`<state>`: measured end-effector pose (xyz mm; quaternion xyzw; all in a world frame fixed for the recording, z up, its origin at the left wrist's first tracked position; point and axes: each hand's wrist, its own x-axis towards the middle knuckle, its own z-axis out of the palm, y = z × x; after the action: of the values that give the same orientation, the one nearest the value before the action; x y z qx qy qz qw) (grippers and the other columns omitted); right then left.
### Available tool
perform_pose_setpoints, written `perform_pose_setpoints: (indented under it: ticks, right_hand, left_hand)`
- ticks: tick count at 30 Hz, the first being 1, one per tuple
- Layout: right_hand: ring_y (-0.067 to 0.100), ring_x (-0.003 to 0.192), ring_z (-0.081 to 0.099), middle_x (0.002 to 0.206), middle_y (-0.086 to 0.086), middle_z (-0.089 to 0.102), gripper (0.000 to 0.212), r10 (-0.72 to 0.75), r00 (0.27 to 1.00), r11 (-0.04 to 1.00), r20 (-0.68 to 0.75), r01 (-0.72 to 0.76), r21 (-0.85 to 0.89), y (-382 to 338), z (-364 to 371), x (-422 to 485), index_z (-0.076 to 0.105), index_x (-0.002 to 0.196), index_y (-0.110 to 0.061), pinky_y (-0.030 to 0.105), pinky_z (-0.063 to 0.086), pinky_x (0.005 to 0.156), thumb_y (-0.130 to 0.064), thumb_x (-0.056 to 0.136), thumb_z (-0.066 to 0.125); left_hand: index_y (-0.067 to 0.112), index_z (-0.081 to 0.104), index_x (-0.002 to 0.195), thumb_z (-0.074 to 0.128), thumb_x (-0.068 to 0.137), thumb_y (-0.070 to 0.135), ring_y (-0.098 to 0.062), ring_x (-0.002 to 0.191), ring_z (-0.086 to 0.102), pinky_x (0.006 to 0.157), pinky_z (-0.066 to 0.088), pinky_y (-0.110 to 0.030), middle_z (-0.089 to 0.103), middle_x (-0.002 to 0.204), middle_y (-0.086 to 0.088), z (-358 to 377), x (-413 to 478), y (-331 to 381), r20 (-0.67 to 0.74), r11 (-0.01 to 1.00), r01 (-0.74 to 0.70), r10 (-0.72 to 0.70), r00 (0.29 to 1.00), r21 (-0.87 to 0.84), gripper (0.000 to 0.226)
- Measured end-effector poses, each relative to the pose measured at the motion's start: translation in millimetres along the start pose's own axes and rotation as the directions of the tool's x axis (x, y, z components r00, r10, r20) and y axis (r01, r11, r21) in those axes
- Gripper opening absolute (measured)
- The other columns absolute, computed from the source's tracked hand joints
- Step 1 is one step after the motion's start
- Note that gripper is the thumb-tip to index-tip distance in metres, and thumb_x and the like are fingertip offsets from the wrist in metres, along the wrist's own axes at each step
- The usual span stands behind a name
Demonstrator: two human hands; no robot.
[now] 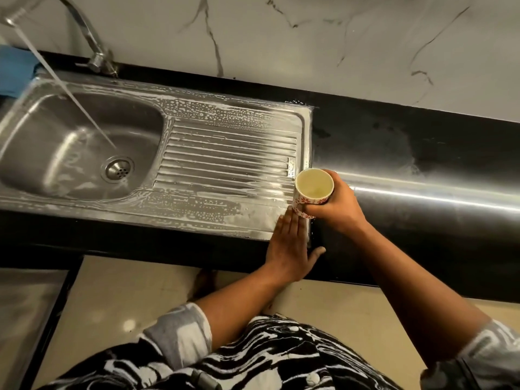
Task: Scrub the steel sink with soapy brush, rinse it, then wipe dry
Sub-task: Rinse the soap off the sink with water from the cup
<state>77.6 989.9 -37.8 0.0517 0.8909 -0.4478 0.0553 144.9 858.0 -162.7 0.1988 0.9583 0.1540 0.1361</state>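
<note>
No readable text, brand or number shows on the steel sink [225, 153] or the cup [313, 188], which bears only red flowers.

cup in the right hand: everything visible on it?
The cup is round, white outside with a red flower print, pale yellow inside. It stands about upright, mouth open to the camera, over the right near corner of the sink. The right hand grips its side. The left hand lies flat beside its base; contact is unclear. Contents cannot be told.

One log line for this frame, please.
step: rinse; tap: running; sink: soapy; right hand: holds cup; left hand: flat on sink edge
</note>
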Motion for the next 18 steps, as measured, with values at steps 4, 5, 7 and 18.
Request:
perform_pose_setpoints:
  ticks: [4,5,7,18]
  right_hand:
    - [0.0,0.104,0.066,0.114,-0.017,0.069,0.083,0.01,1.0,1.0,-0.004,-0.01,-0.005,-0.2,3.0,0.7,0.057,0.13,-0.031,0.036,0.057,0.093,-0.033,0.056,0.094]
    - [0.001,0.105,0.066,0.114,-0.016,0.07,0.085,0.009,1.0,1.0,-0.001,-0.009,-0.009,-0.6,4.3,1.1,0.057,0.13,-0.032,0.038,0.057,0.093,-0.038,0.054,0.093]
    - [0.003,0.106,0.067,0.115,-0.015,0.07,0.087,0.008,1.0,1.0,0.004,-0.008,-0.01,-1.3,6.4,0.8,0.057,0.13,-0.032,0.04,0.057,0.094,-0.042,0.051,0.092]
    - [0.002,0.1,0.065,0.111,-0.016,0.069,0.085,0.03,0.998,0.996,0.047,-0.027,-0.082,-6.9,11.3,5.8,0.058,0.131,-0.03,0.019,0.05,0.079,-0.035,0.053,0.091]
  left_hand:
    - [-0.002,0.001,0.166,0.034,0.104,0.062,-0.036,0.163,-0.006,0.133,0.002,-0.049,-0.002,0.174,-0.025,-10.0,24.0,-8.5,-0.047,0.992,0.108,-0.111,0.993,-0.071,0.095]
    - [0.0,-0.002,0.167,0.035,0.104,0.059,-0.035,0.163,-0.007,0.133,0.002,-0.049,-0.004,0.175,-0.023,-15.7,29.9,-10.4,-0.063,0.986,0.136,-0.143,0.988,-0.098,0.093]
    - [0.0,-0.003,0.167,0.037,0.104,0.048,-0.034,0.164,-0.005,0.133,0.005,-0.05,-0.005,0.175,-0.022,-27.0,40.1,-17.7,-0.099,0.976,0.175,-0.188,0.977,-0.129,0.089]
    - [0.002,-0.01,0.166,0.036,0.105,0.057,-0.032,0.163,-0.012,0.133,0.0,-0.048,-0.015,0.174,-0.019,-36.2,30.0,-34.1,-0.054,0.984,0.14,-0.147,0.988,-0.111,0.095]
